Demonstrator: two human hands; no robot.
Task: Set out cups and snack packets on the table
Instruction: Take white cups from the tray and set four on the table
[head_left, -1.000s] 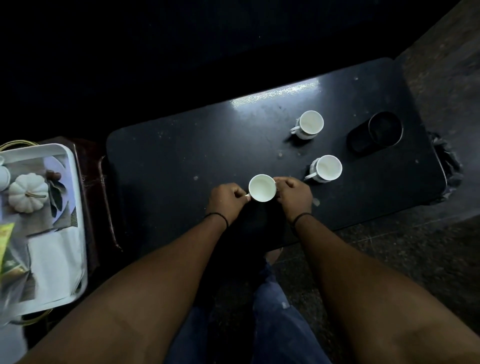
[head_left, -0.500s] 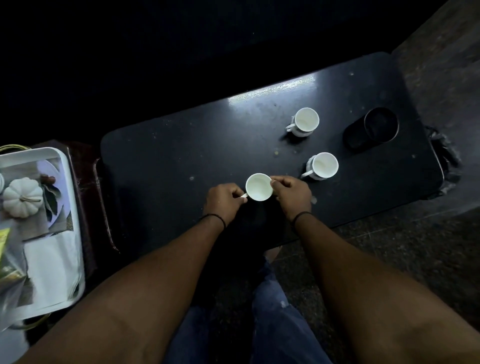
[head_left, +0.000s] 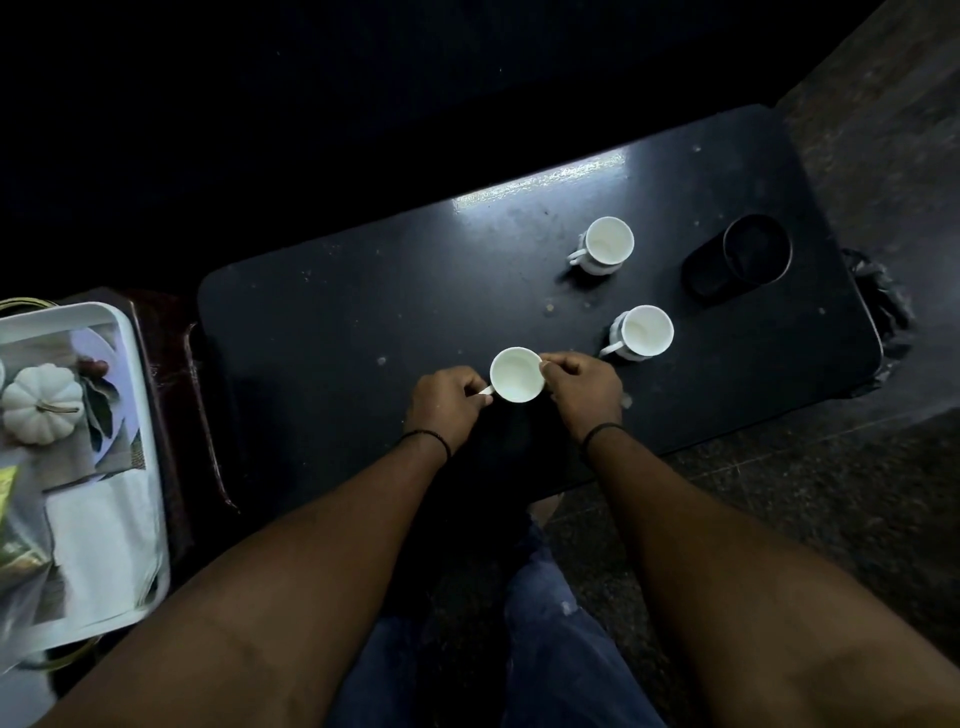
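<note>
An empty white cup (head_left: 517, 375) stands near the front edge of the black table (head_left: 337, 332). My left hand (head_left: 447, 405) pinches its handle on the left. My right hand (head_left: 584, 392) grips its rim on the right side. Two more white cups stand upright to the right: one (head_left: 644, 332) close to my right hand, the other (head_left: 607, 244) farther back. At the far left a white tray (head_left: 137, 415) holds a greenish snack packet (head_left: 8, 493), partly cut off by the frame edge.
A dark round container (head_left: 756, 252) sits on a dark oval base at the table's right end. On the tray lie a white pumpkin ornament (head_left: 41, 402) and white paper (head_left: 98, 540). My knees in blue jeans (head_left: 550, 649) are below the table's front edge.
The cup and both hands keep the same grip in the same spot on the table; only the view has shifted slightly.
</note>
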